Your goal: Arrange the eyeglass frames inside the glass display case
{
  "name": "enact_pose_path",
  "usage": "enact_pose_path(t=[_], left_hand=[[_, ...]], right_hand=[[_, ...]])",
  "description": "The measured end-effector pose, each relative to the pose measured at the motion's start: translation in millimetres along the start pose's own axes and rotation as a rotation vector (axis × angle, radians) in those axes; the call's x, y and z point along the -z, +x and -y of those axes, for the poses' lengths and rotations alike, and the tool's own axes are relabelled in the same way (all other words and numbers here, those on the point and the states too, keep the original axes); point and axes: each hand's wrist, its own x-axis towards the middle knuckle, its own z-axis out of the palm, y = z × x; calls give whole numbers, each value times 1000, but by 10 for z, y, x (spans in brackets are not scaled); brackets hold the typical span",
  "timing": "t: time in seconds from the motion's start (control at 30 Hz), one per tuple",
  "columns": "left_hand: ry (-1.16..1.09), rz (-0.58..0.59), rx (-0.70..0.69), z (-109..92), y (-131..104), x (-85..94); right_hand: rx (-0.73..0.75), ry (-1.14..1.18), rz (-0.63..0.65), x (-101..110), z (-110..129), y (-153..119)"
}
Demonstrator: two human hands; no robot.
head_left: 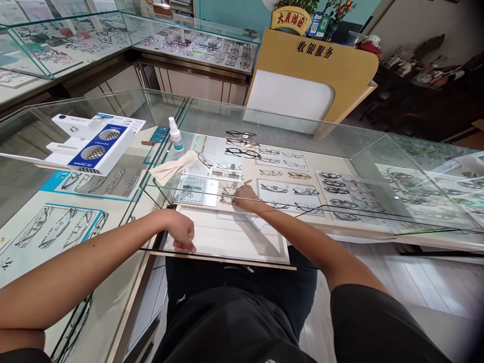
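Over the white pull-out tray [242, 242] of the glass display case, my left hand [181, 231] is closed, its fingers curled down near the tray's front edge; what they grip, if anything, is hidden. My right hand [245, 198] reaches into the case behind the tray. Its fingers are closed at a pair of eyeglasses [226, 198], which shows at the fingertips. A small yellow piece [247, 181] shows just above that hand. Black-framed glasses [242, 152] stand farther back, and a white card with glasses [289, 189] lies right of my right hand.
A white spray bottle [176, 135], a beige cloth [174, 168] and a white-and-blue box [102, 146] rest on the glass top at left. More eyeglasses [336, 189] fill the case at right. A yellow counter [317, 65] stands behind. Glass edges run close to both forearms.
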Motion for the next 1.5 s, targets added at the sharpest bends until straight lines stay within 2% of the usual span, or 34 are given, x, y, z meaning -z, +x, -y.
enact_pose_path(t=[0.77, 1.07, 1.23, 1.3, 1.37, 1.43, 1.5], left_hand=[[6, 3, 19, -54, -57, 10], [-6, -2, 40, -113, -123, 20], [-21, 11, 35, -65, -88, 15], [-9, 6, 26, -34, -64, 13], [-1, -2, 18, -13, -49, 10], [1, -10, 14, -8, -44, 8], [-3, -16, 16, -10, -41, 2]], right_hand=[[-13, 40, -122, -48, -132, -14], [-33, 23, -104, -22, -126, -9], [-21, 4, -92, 55, -129, -54], [25, -24, -115, 143, -65, -111], [89, -57, -125, 281, 98, -218], [177, -52, -84, 468, 369, -389], [335, 19, 4, 697, 695, -614]])
